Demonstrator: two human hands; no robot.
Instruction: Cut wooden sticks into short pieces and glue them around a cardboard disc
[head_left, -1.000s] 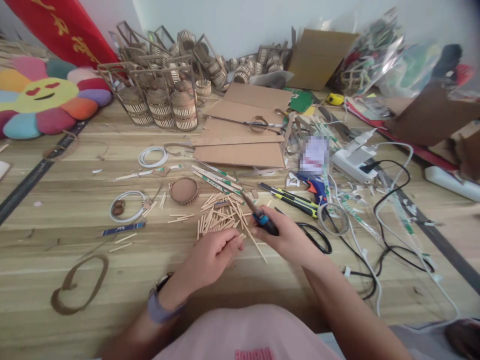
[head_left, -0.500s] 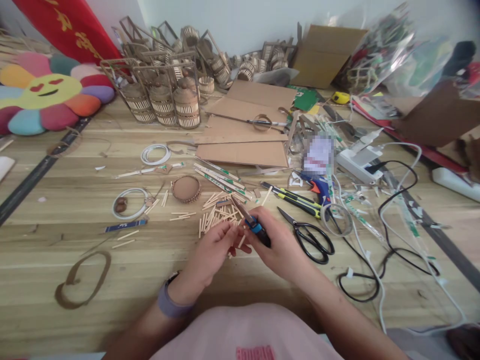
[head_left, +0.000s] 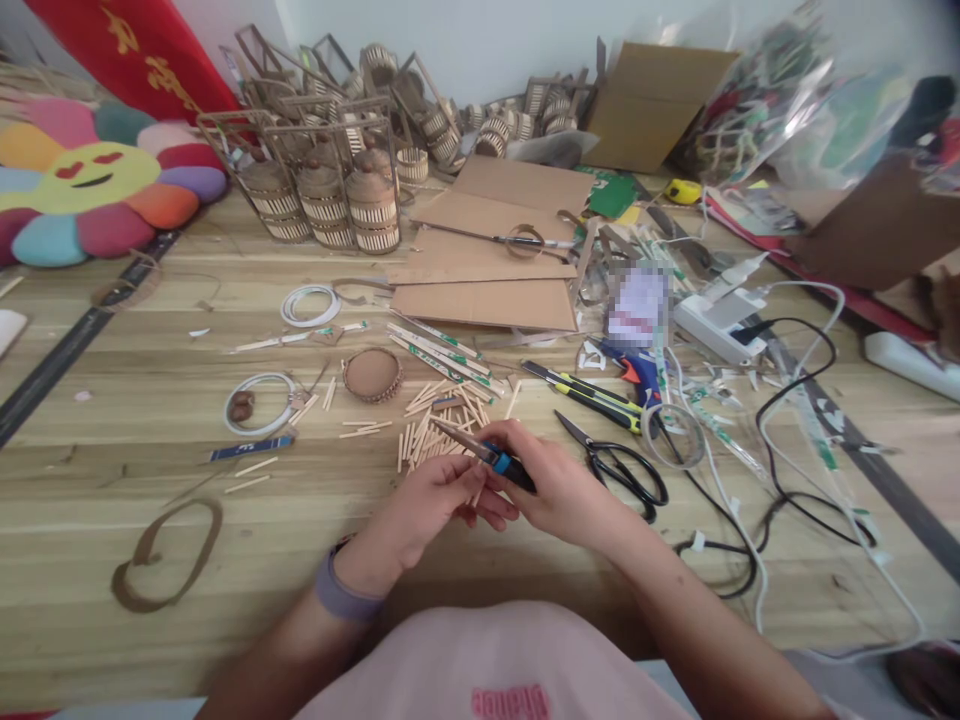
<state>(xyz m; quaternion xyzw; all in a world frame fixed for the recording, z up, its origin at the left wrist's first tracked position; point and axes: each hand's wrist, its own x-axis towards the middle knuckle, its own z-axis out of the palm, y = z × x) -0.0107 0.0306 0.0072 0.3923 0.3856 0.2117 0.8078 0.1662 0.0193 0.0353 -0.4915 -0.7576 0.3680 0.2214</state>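
My right hand [head_left: 555,485] is wrapped round a utility knife [head_left: 511,470] with a black and blue handle, its long blade pointing up and to the left. Close against it, my left hand [head_left: 431,505] is closed, thumb against fingers, on what looks like a short wooden stick [head_left: 477,494], mostly hidden by the fingers. Just beyond both hands lies a loose pile of short pale wooden sticks [head_left: 420,440]. A round shallow brown tray [head_left: 373,374] stands behind the pile to the left. Black-handled scissors [head_left: 628,478] lie to the right of my right hand.
Yellow-and-black cutters [head_left: 589,393], a glue gun [head_left: 637,370], a tape roll [head_left: 673,437] and tangled cables [head_left: 765,500] lie to the right. Cardboard sheets [head_left: 487,300] and small slatted baskets [head_left: 375,215] are farther back. A brown strip coil [head_left: 169,555] lies left.
The knife has turned so its blade lies flatter and points farther left. My right hand has tilted with it, and both hands stay close together.
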